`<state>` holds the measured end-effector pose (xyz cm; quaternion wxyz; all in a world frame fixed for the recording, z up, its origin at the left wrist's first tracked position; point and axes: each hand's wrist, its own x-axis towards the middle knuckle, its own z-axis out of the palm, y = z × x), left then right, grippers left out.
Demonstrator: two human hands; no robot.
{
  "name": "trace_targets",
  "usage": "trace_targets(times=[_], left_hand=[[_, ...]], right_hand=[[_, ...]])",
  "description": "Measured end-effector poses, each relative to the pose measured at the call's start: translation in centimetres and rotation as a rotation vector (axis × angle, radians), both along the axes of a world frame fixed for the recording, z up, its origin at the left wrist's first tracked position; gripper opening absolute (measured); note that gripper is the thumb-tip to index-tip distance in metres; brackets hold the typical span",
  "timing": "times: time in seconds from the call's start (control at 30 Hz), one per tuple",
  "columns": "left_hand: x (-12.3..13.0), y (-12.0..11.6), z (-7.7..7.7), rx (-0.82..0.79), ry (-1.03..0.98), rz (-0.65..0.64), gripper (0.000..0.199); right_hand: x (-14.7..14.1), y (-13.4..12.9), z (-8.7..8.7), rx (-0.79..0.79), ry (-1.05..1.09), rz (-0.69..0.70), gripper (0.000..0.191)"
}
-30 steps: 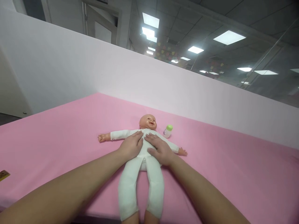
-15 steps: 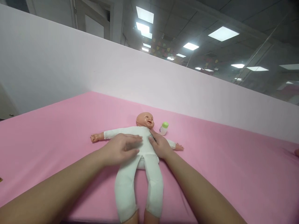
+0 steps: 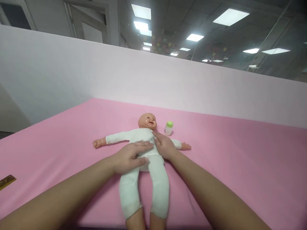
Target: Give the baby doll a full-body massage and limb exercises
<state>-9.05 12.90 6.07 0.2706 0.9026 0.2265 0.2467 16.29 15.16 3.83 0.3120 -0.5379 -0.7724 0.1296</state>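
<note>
A baby doll (image 3: 140, 135) in a white one-piece suit lies face up on the pink sheet (image 3: 227, 159), arms spread, legs toward me. My left hand (image 3: 130, 156) lies flat across the doll's belly, fingers pointing right. My right hand (image 3: 164, 147) rests flat on the right side of the doll's chest, fingertips near its neck. Neither hand grips anything. A small bottle with a green cap (image 3: 168, 128) stands upright just right of the doll's head, apart from both hands.
A pale partition wall (image 3: 96, 76) runs along the far and left edges of the pink surface. A small brown card (image 3: 7, 182) lies at the left edge. Ceiling lights and glass panels show above the wall.
My left hand slid from the doll's chest down and sideways onto its belly. My right hand moved up from the doll's hip to its chest. The view tilted slightly.
</note>
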Motion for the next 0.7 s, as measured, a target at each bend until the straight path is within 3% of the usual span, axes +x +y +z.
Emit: trace_targets(times=[0.23,0.5,0.6,0.7], left_hand=[[1.0,5.0,-2.1,0.051,-0.03,0.291,0.064],[-0.4,6.1,-2.4,0.046,-0.026,0.478,0.063],[-0.5,5.9,-2.1,0.058,-0.01,0.503,0.061],[-0.3,5.7,-1.7,0.057,-0.006,0.482,0.059]], right_hand=[[0.2,0.1,0.0,0.013,-0.037,0.036,0.051],[0.9,-1.0,0.3,0.094,-0.003,0.138,0.044],[1.1,-2.6,1.4,0.19,0.047,0.214,0.04],[0.0,-6.1,3.9,0.254,0.02,0.393,0.04]])
